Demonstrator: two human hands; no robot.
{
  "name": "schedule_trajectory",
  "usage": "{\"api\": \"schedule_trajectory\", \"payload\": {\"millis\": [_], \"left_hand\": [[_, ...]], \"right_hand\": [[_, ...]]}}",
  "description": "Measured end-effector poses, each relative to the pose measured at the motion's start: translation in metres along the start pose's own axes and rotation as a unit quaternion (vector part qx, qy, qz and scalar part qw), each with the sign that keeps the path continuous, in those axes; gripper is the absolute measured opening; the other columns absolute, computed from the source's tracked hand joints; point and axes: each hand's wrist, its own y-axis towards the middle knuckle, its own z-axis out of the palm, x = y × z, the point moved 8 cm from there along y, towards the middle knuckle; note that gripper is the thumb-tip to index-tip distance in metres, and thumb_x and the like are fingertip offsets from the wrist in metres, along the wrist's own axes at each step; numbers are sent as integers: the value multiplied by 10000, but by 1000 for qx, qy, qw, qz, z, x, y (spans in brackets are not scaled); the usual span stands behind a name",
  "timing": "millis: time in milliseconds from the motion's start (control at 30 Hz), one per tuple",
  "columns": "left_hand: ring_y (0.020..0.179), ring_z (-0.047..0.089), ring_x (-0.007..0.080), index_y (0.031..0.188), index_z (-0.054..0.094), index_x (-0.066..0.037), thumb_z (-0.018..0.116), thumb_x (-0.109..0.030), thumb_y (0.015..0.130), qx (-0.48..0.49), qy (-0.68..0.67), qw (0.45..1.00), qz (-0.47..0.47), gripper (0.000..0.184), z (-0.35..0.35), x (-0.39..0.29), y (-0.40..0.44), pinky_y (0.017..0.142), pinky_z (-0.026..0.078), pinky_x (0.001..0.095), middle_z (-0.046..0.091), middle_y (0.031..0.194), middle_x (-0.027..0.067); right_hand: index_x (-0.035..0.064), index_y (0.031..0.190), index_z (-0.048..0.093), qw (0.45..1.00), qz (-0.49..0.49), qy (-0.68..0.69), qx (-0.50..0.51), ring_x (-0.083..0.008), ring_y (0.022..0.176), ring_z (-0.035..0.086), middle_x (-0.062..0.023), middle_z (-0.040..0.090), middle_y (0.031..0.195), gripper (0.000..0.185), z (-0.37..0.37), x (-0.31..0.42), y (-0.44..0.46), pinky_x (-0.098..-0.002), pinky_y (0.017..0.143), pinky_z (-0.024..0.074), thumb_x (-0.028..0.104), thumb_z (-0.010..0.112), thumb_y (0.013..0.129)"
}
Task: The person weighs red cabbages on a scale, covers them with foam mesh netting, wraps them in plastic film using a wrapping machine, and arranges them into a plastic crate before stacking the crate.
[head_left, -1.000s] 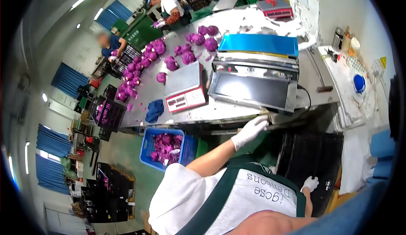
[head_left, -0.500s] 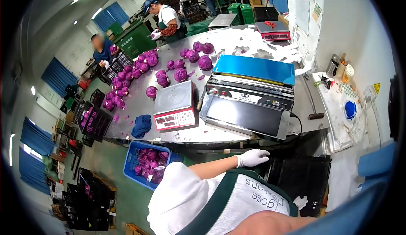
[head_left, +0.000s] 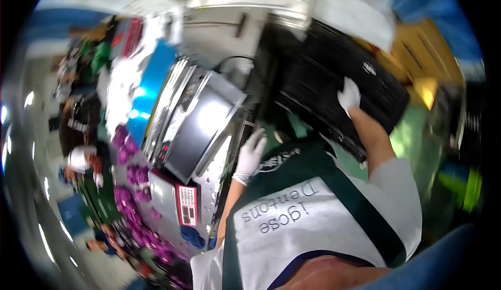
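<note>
My left hand, in a white glove, is at the near edge of the metal table, beside the wrapping machine. Its fingers are stretched out and nothing shows in them. My right hand, also gloved, lies on or just above a black plastic crate, fingers extended. Blur hides whether it touches the crate. A scale with a red panel stands by the machine, and purple cabbages lie beyond it.
Cardboard boxes stand behind the crate. A blue cloth lies near the scale. White material covers the table's far part. Two people are across the table, one in a white top, the other in dark blue.
The view has swung right, toward the black crate, and blurred. My right hand now shows farther over the crate. My left hand remains near the table edge; the blue basket has left view.
</note>
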Motion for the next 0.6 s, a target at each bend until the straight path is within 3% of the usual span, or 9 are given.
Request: {"api": "schedule_trajectory", "payload": {"millis": [100, 167, 200, 300, 400, 433, 500, 567, 600], "left_hand": [[1034, 638, 244, 1265, 534, 6, 554, -179, 954, 57, 45, 997, -19, 362, 21, 7, 8, 884, 480, 292, 656, 1095, 180], [990, 647, 262, 1256, 551, -30, 570, -196, 948, 87, 72, 994, -8, 351, 40, 17, 15, 852, 490, 301, 658, 1075, 176], [983, 648, 263, 1254, 554, -33, 576, -199, 942, 111, 83, 990, -1, 354, 50, 13, 20, 843, 494, 307, 658, 1077, 173], [981, 646, 282, 1245, 563, -42, 602, -226, 918, 144, 111, 982, 50, 378, 78, -9, 44, 839, 498, 343, 655, 1069, 165], [995, 628, 321, 1211, 584, -39, 604, -240, 902, 171, 142, 972, 81, 369, 116, -32, 89, 867, 496, 372, 643, 1084, 179], [1003, 618, 337, 1181, 598, -31, 607, -233, 891, 160, 163, 963, 144, 354, 135, -39, 109, 877, 496, 383, 635, 1097, 190], [1060, 583, 359, 1174, 587, 5, 607, -220, 877, 159, 187, 944, 222, 373, 185, -45, 156, 923, 472, 410, 604, 1169, 191], [1143, 525, 358, 1204, 569, -11, 612, -268, 861, 166, 251, 914, 271, 431, 242, -48, 204, 947, 456, 435, 546, 1263, 167], [1241, 456, 339, 1274, 519, -23, 608, -306, 858, 163, 295, 892, 300, 511, 268, -48, 227, 1011, 396, 470, 494, 1342, 160]], "right_hand": [[49, 1384, 424, 978, 87, -57, 179, -328, 1271, 428, -145, 486, 1355, 670, 13, -22, 15, -415, 1053, 372, 299, 644, 803], [55, 1369, 447, 966, 102, -46, 234, -336, 1251, 448, -137, 497, 1342, 657, 23, -32, 24, -437, 1030, 388, 344, 646, 813], [48, 1363, 446, 952, 108, -57, 281, -334, 1267, 431, -148, 483, 1355, 681, 22, -31, 28, -444, 1029, 393, 368, 659, 802], [15, 1264, 531, 931, 80, -65, 349, -345, 1118, 564, -206, 577, 1235, 665, -13, -17, 50, -412, 953, 462, 414, 687, 755], [13, 1165, 604, 980, 70, 26, 183, -332, 1021, 623, -230, 642, 1083, 536, -118, -26, 107, -415, 885, 481, 417, 639, 814], [16, 1142, 620, 990, 87, 24, 107, -319, 1017, 627, -226, 651, 1060, 504, -153, -29, 123, -421, 867, 482, 417, 622, 836], [65, 1138, 637, 990, 119, 69, -16, -296, 1004, 632, -172, 661, 1089, 467, -176, -59, 156, -406, 896, 463, 437, 606, 857], [111, 1123, 656, 993, 89, -2, -78, -273, 1007, 631, -119, 668, 1108, 462, -185, -68, 178, -392, 947, 428, 469, 631, 833], [151, 1120, 663, 988, 39, -13, -150, -267, 1027, 623, -92, 663, 1133, 440, -181, -73, 182, -389, 984, 394, 467, 650, 815]]}}
